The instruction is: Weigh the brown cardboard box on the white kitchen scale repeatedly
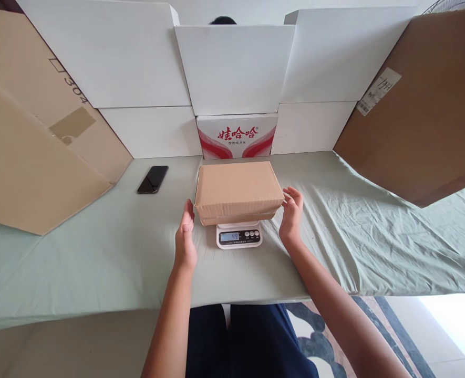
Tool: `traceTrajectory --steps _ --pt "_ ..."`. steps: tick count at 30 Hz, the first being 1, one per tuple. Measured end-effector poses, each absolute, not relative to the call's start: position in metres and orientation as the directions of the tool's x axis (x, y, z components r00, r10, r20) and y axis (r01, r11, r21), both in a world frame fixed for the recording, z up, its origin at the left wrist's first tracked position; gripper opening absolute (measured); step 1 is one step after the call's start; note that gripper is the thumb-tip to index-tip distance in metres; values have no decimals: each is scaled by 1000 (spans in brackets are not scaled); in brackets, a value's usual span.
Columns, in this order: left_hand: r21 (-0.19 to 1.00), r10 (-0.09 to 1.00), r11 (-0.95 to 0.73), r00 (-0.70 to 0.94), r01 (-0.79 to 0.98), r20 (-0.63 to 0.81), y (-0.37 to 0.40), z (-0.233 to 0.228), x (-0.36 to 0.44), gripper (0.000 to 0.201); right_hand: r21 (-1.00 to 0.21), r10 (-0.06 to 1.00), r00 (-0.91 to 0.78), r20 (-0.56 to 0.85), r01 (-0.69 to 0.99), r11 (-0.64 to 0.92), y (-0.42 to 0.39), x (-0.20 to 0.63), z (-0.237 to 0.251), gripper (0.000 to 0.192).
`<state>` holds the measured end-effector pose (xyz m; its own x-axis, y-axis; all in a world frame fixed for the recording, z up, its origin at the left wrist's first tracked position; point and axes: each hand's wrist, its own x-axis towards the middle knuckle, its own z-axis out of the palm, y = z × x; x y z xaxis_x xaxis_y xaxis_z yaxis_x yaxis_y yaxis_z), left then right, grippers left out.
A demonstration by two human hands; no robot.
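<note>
A: In the head view, where is the box (238, 191) now?

B: It sits on the scale (239, 235), near the middle of the tabletop (98, 252). I judge the placing is done, because the display already shows a number. It looks like 49, but it is small, so I am not sure.

A: And the hands?

B: The left hand (185, 237) is open, palm toward the box's left side, just beside it and holding nothing. The right hand (291, 214) is open too, fingers loosely curled at the right corner; I cannot tell whether it touches.

A: Any writing?

B: The red and white carton (237, 135) behind has red Chinese characters. The cardboard sheet (39, 131) on the left shows "304". A phone (153, 179) lies well apart.
</note>
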<state>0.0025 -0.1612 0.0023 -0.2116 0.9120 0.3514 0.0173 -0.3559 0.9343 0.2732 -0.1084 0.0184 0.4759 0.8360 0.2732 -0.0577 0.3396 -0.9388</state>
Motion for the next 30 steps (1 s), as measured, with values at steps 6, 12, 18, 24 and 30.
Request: traceTrajectory --steps 6,12,18,24,30 --pt "933 911 -358 -209 24 355 -161 3 3 80 -936 831 479 284 -51 349 -108 274 18 39" --pt "935 912 -353 -211 32 351 -162 4 4 80 -937 830 479 287 -40 347 -107 274 18 40" --pt "937 915 -349 -210 22 346 -162 4 4 79 -934 832 472 292 -47 355 -107 275 17 40" --pt "942 925 -334 -186 23 333 -162 3 5 82 -928 845 443 299 -73 366 -111 273 19 43" --pt "948 936 -315 -153 45 318 -163 2 8 85 -948 920 294 261 -101 301 -130 262 26 61"
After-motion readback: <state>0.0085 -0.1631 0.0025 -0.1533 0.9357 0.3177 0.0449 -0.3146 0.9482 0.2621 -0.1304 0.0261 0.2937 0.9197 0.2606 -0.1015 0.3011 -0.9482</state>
